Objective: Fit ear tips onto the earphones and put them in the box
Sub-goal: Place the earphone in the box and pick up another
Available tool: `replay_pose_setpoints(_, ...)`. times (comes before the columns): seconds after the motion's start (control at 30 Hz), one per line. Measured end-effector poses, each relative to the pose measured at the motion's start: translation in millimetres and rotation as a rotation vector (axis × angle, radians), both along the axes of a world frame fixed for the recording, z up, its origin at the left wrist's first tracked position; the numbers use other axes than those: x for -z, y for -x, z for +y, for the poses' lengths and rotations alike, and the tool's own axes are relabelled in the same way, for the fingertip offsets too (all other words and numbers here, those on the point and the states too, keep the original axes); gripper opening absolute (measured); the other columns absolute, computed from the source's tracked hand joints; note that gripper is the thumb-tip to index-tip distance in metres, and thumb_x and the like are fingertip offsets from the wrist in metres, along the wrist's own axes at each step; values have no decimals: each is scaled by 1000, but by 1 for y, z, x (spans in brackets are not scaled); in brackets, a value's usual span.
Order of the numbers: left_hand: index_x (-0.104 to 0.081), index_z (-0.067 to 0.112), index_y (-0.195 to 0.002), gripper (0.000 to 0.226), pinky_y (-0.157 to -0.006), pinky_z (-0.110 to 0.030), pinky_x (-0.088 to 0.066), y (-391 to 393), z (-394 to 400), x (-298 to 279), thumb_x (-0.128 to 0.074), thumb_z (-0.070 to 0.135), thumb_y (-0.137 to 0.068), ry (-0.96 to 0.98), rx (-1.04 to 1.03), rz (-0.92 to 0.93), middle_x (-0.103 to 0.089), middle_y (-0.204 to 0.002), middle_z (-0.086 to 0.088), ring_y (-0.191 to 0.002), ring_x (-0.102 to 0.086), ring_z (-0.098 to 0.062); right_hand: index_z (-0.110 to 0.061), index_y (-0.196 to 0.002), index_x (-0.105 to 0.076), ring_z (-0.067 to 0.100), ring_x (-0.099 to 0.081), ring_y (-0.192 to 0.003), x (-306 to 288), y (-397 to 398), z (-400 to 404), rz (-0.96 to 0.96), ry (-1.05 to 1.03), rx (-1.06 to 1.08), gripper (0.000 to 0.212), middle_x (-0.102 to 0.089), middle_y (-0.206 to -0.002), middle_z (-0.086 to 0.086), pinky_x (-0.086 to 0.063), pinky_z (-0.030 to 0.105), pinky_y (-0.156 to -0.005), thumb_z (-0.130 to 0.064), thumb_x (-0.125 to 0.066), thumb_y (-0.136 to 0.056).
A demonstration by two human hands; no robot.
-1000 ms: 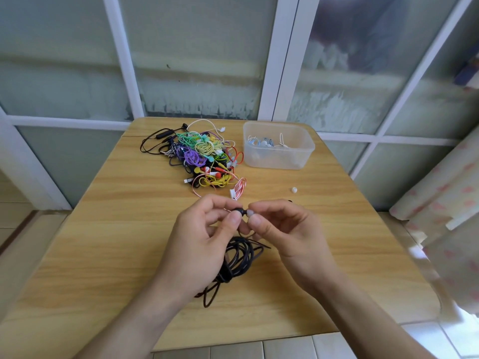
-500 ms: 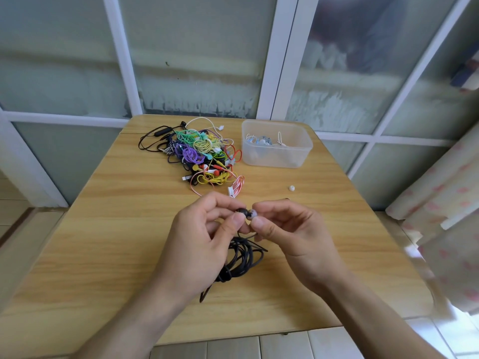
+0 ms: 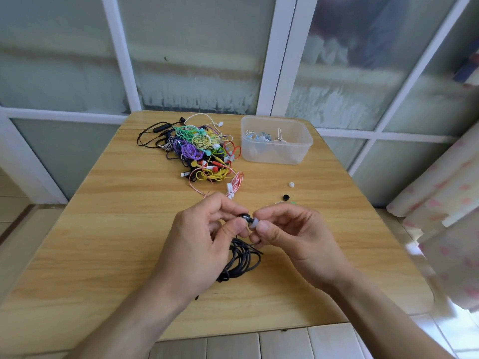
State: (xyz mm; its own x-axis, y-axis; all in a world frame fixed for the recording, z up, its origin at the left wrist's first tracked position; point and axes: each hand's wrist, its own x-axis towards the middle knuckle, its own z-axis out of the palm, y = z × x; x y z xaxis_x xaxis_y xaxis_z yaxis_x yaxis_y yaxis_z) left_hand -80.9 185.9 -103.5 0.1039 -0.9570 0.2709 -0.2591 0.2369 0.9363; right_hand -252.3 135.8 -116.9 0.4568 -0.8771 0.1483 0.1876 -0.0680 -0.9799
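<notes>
My left hand [image 3: 199, 242] pinches a black earbud [image 3: 245, 217] between thumb and fingers above the table's middle. Its coiled black cable [image 3: 242, 261] hangs below both hands onto the table. My right hand [image 3: 293, 234] pinches a pale grey ear tip [image 3: 254, 224] against the earbud's nozzle. A clear plastic box [image 3: 276, 151] stands at the back right, with a few white and pale blue earphones inside. A tangled pile of coloured earphones [image 3: 202, 151] lies at the back centre.
Loose ear tips lie right of the pile: a white one [image 3: 291, 184], a black one [image 3: 286, 197]. The wooden table [image 3: 108, 229] ends at a window wall behind. A patterned curtain [image 3: 445, 216] hangs at the right.
Both hands stayed together over the black cable. The ear tip now sits closer onto the earbud. The view shifted a little, and the loose black ear tip shows beyond my right hand.
</notes>
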Motion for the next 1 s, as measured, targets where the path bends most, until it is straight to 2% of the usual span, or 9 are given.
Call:
replay_pose_setpoints(0.17, -65, 16, -88, 21, -49, -12, -45, -1, -1, 1, -64, -4, -86, -24, 50, -19, -73, -76, 2, -68, -71, -14, -11, -93, -74, 21, -68, -73, 3, 2, -3, -24, -69, -105, 30, -72, -81, 13, -57, 31, -67, -30, -83, -72)
replay_pose_setpoints(0.5, -64, 14, -86, 20, -45, -10, -40, 4, 0, 1, -61, -5, -88, -109, 77, 81, -69, -64, -2, -56, -65, -11, -9, -89, -74, 21, -68, -67, 6, 4, -4, -73, -54, -158, 23, -72, -79, 17, -57, 30, -63, -24, -82, -73)
replay_pose_setpoints(0.83, -64, 19, -87, 20, -46, -10, -41, 7, 1, 4, -64, 0, -88, -72, -8, 0, -72, -71, 4, -57, -66, -9, -10, -90, -73, 23, -66, -70, 9, 8, -8, -46, -74, -152, 27, -70, -79, 15, -56, 31, -65, -29, -83, -73)
replay_pose_setpoints(0.93, -63, 24, -87, 21, -47, -10, -40, 7, 0, 7, -63, 3, -90, -73, -36, -55, -71, -72, 7, -55, -64, -5, -9, -90, -72, 23, -61, -70, 6, 11, -11, 14, -55, -74, 23, -67, -79, 14, -53, 30, -65, -27, -80, -78)
replay_pose_setpoints(1.0, -61, 27, -89, 20, -48, -13, -41, 8, -1, 9, -61, 7, -91, -80, -59, -84, -71, -73, 9, -50, -59, -3, -8, -88, -70, 16, -62, -69, 2, 19, -17, 149, -1, 77, 12, -69, -79, 9, -51, 25, -63, -18, -75, -83)
